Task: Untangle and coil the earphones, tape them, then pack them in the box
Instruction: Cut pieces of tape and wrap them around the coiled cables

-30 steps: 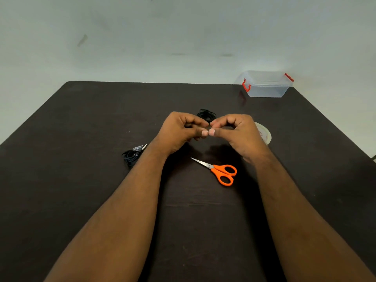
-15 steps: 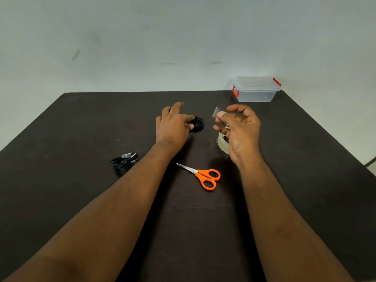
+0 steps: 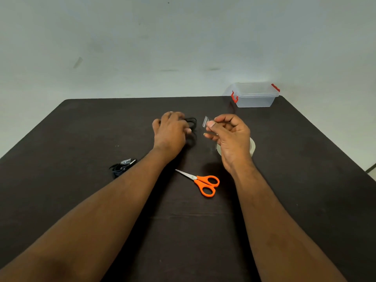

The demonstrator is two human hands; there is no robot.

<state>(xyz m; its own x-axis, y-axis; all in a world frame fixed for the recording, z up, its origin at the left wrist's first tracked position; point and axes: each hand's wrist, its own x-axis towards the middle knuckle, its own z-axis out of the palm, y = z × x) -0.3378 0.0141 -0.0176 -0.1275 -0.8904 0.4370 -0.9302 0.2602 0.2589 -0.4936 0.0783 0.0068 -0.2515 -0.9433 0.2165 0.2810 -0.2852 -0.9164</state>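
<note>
Arms reach forward over the dark table (image 3: 81, 200). Left hand (image 3: 169, 132) lies palm down, its curled fingers gripping black coiled earphones (image 3: 192, 124) at mid-table. Right hand (image 3: 230, 135) is raised beside it, thumb and forefinger pinching a small clear tape strip (image 3: 205, 121). Tape roll (image 3: 252, 147) sits partly hidden behind that hand. A 2nd, bluish earphone bundle (image 3: 122, 166) lies left; orange scissors (image 3: 203, 183) lie nearer. Clear box (image 3: 254, 95) with red latches stands at the far right corner. No writing is legible.

2 bare forearms, no sleeves in view; the left hand (image 3: 169, 132) and right hand (image 3: 231, 137) are gloveless, both wrists unadorned.
</note>
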